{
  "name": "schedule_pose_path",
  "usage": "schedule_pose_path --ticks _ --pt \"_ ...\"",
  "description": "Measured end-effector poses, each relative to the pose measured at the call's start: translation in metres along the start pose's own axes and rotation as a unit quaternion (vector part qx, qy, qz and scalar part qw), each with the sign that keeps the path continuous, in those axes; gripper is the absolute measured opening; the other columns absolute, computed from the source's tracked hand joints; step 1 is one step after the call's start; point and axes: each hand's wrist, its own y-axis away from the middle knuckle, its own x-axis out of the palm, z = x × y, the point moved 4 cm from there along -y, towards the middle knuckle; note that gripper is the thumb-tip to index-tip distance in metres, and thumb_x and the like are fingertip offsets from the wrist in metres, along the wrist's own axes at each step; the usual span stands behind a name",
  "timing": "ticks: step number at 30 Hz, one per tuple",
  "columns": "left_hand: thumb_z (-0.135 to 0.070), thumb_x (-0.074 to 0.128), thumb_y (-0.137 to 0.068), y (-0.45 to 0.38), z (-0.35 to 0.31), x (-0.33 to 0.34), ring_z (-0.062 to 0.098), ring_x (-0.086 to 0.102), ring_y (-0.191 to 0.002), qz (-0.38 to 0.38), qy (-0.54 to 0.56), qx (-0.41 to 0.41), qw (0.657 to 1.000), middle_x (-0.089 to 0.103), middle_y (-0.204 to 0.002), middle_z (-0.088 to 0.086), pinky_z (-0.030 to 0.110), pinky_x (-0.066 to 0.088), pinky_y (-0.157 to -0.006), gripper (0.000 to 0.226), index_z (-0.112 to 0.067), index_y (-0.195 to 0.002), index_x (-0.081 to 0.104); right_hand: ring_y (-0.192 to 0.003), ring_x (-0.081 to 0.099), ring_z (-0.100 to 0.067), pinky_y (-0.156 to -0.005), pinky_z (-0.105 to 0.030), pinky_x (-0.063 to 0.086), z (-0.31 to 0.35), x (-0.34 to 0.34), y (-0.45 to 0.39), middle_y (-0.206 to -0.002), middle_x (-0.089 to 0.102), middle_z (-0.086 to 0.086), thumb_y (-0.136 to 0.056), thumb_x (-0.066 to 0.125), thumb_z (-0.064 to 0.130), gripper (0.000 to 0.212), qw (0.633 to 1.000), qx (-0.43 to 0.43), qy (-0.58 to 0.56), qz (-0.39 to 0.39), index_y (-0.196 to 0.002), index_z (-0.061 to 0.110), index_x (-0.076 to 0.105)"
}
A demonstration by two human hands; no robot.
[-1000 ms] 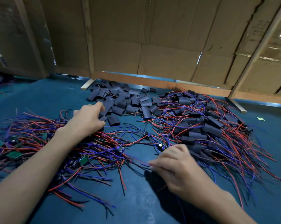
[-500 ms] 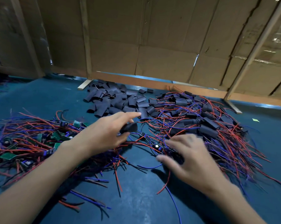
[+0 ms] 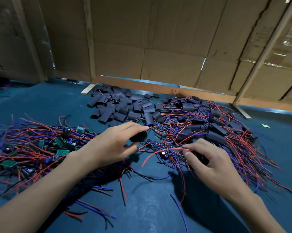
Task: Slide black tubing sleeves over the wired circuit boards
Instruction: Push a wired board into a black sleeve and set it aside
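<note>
My left hand [image 3: 111, 145] grips a short black tubing sleeve [image 3: 138, 137] between thumb and fingers, above the table's middle. My right hand [image 3: 207, 163] pinches the red, blue and black wires of a circuit board [image 3: 163, 154], whose small dark body with a round component hangs between the two hands. The sleeve is apart from that board. A pile of empty black sleeves [image 3: 123, 106] lies behind the hands. Bare green boards with wires [image 3: 41, 148] are heaped at the left. Sleeved boards [image 3: 214, 130] are heaped at the right.
The work surface is a blue-green mat [image 3: 147, 207]. A cardboard wall [image 3: 158, 47] on wooden slats closes the far side. Loose wire ends trail toward the near edge. A small green scrap [image 3: 265, 126] lies at the far right.
My left hand has carried the sleeve right, toward the centre. My right hand has closed on the wires of one board and lifted them off the mat.
</note>
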Motion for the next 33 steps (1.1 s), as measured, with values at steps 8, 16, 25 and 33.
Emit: schedule_pose_path --ticks 8,16,25,33 --pt "-0.013 0.075 -0.088 -0.001 -0.004 0.004 -0.001 0.062 -0.118 0.013 0.161 -0.053 0.985 0.065 -0.131 -0.012 0.029 0.049 -0.106 0.059 -0.023 -0.142 0.056 -0.074 0.06 -0.009 -0.07 -0.019 0.044 0.002 -0.021 -0.002 -0.08 0.063 0.005 -0.097 0.057 0.028 0.023 0.989 -0.024 -0.142 -0.007 -0.083 0.022 0.074" --pt "0.001 0.073 -0.087 0.0 -0.021 0.006 0.011 0.067 -0.116 0.043 0.337 -0.089 0.936 0.071 -0.124 -0.008 0.02 0.046 -0.104 0.054 -0.02 -0.135 0.059 -0.066 0.052 0.005 -0.064 -0.008 0.037 0.0 -0.027 -0.001 -0.076 0.057 0.019 -0.099 0.057 0.011 0.019 0.987 -0.046 -0.109 -0.112 -0.09 0.009 0.074" --pt "0.001 0.074 -0.085 -0.002 -0.018 0.007 0.019 0.068 -0.115 0.008 0.414 -0.145 0.899 0.073 -0.119 0.003 0.033 0.052 -0.102 0.057 -0.023 -0.133 0.054 -0.063 0.044 -0.019 -0.062 -0.03 0.034 -0.008 -0.032 0.0 -0.076 0.054 0.01 -0.103 0.053 0.031 0.024 0.972 -0.05 -0.192 -0.124 -0.091 0.027 0.073" --pt "0.006 0.073 -0.086 -0.003 -0.029 0.005 0.015 0.064 -0.121 0.029 0.389 -0.115 0.914 0.069 -0.128 -0.002 0.027 0.046 -0.107 0.055 -0.018 -0.133 0.057 -0.069 0.053 -0.009 -0.068 -0.016 0.038 -0.009 -0.027 -0.001 -0.075 0.059 0.008 -0.097 0.055 0.018 0.024 0.974 -0.061 -0.206 -0.076 -0.079 0.014 0.071"
